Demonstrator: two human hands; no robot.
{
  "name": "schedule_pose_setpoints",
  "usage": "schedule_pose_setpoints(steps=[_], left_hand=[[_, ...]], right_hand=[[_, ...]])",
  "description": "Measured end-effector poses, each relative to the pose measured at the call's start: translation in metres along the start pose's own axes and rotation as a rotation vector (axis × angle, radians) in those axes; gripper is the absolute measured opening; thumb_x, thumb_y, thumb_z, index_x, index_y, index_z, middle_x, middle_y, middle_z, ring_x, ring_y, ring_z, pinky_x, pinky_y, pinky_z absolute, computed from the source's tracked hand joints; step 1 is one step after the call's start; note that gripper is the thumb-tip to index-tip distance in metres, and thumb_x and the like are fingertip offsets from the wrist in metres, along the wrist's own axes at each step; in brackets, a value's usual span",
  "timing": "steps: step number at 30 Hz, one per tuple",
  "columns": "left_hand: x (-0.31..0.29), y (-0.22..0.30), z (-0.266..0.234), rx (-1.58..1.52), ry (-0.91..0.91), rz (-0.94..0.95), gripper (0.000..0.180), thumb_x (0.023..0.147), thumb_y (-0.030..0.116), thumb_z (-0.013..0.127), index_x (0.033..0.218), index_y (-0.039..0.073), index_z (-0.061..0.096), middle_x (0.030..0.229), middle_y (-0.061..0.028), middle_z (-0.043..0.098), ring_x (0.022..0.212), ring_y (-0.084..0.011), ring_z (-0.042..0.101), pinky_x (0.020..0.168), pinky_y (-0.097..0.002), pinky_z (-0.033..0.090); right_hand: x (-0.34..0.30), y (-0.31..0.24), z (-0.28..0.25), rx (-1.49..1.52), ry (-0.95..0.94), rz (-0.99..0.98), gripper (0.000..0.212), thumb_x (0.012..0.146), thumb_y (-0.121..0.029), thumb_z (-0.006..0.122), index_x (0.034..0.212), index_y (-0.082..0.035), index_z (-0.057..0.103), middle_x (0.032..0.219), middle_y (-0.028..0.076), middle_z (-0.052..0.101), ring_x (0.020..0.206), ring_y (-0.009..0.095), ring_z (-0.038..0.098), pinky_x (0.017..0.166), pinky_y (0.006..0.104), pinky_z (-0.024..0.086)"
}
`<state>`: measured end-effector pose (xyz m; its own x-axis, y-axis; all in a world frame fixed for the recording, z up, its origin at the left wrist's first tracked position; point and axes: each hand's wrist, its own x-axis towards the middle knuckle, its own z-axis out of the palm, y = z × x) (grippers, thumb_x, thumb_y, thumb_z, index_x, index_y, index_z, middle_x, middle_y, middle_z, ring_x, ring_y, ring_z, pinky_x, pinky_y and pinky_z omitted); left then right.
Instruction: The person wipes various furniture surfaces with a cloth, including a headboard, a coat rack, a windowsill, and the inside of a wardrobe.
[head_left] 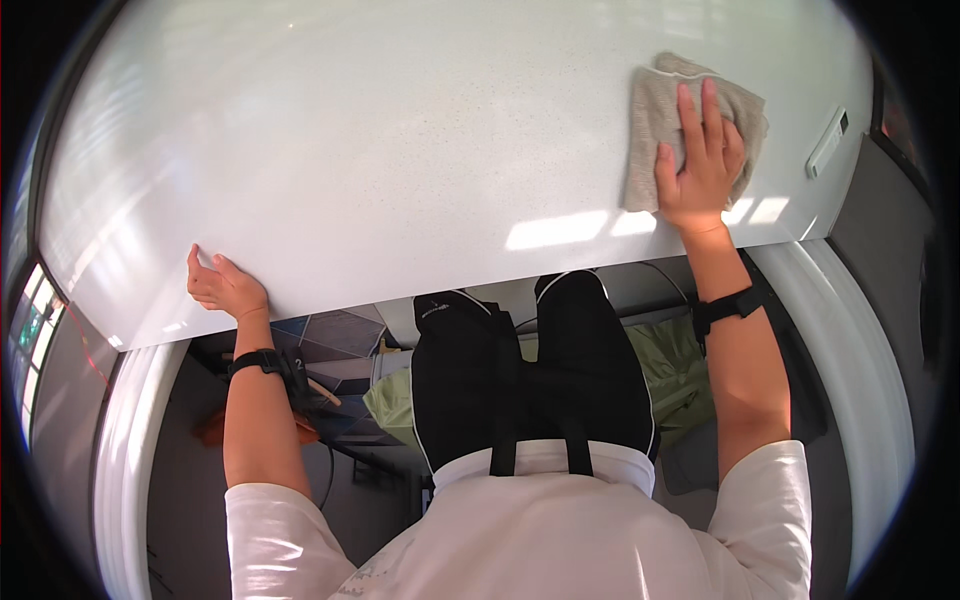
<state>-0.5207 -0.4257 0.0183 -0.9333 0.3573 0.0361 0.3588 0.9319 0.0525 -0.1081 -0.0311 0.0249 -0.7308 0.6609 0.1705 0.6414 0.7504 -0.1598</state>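
My right hand [700, 165] lies with fingers spread on a folded beige-grey cloth [650, 130], pressing it against the white tabletop [400, 150]. The cloth sits near the table's right end, with a pale piping line along its upper fold. At the near left edge of the table rests my left hand [228, 288], holding nothing that I can see. Its index finger points outward, the thumb stands apart, and the other fingers are partly bent.
A white remote control [827, 145] lies at the table's right end. Fine specks dot the tabletop's middle. Sunlight falls in bright patches near the front edge. Beneath the table are light green fabric [670, 370] and an orange item [212, 428]. White curved supports [835, 340] flank me.
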Motion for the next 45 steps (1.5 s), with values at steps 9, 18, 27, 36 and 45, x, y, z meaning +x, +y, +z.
schedule_pose_setpoints(steps=[9,18,27,36,45], left_hand=[[-0.001,0.000,0.002,-0.013,0.017,0.009,0.047,0.094,0.030,0.038,0.137,0.012,0.037,0.132,-0.0129,0.034,0.127,-0.0313,0.024,0.107,-0.0519,0.010],[-0.002,-0.004,0.000,-0.054,0.061,0.108,0.045,0.094,0.027,0.041,0.135,0.009,0.042,0.135,-0.0134,0.034,0.127,-0.0329,0.024,0.107,-0.0521,0.009],[-0.008,-0.008,0.004,-0.023,-0.043,0.098,0.050,0.091,0.023,0.043,0.137,0.005,0.039,0.139,-0.0163,0.028,0.128,-0.0383,0.018,0.106,-0.0561,0.006],[-0.007,-0.001,0.008,-0.046,-0.030,0.100,0.050,0.091,0.025,0.045,0.138,0.007,0.039,0.140,-0.0145,0.029,0.129,-0.0370,0.017,0.107,-0.0564,0.006],[-0.003,-0.007,0.003,-0.032,0.038,0.096,0.044,0.094,0.027,0.042,0.137,0.013,0.041,0.140,-0.0120,0.031,0.129,-0.0318,0.024,0.109,-0.0529,0.007]], right_hand=[[-0.037,0.172,-0.036,-0.267,-0.136,-0.027,0.054,0.098,-0.026,0.029,0.145,0.000,0.030,0.152,0.018,0.029,0.139,0.030,0.028,0.111,0.0410,0.021],[0.042,-0.016,0.015,-0.196,-0.067,0.055,0.056,0.094,-0.026,0.040,0.146,-0.008,0.032,0.151,0.017,0.029,0.126,0.038,0.033,0.109,0.0473,0.020],[0.144,-0.256,0.073,-0.075,-0.097,-0.138,0.065,0.084,-0.034,0.053,0.145,-0.018,0.036,0.153,0.009,0.026,0.120,0.034,0.034,0.108,0.0563,0.018],[0.180,-0.395,0.102,0.121,-0.073,-0.229,0.067,0.082,-0.038,0.058,0.143,-0.017,0.038,0.151,0.012,0.028,0.123,0.035,0.034,0.109,0.0598,0.019],[0.174,-0.294,0.083,0.448,-0.043,-0.380,0.056,0.079,-0.037,0.065,0.132,-0.025,0.052,0.144,0.002,0.041,0.118,0.025,0.044,0.110,0.0497,0.026]])
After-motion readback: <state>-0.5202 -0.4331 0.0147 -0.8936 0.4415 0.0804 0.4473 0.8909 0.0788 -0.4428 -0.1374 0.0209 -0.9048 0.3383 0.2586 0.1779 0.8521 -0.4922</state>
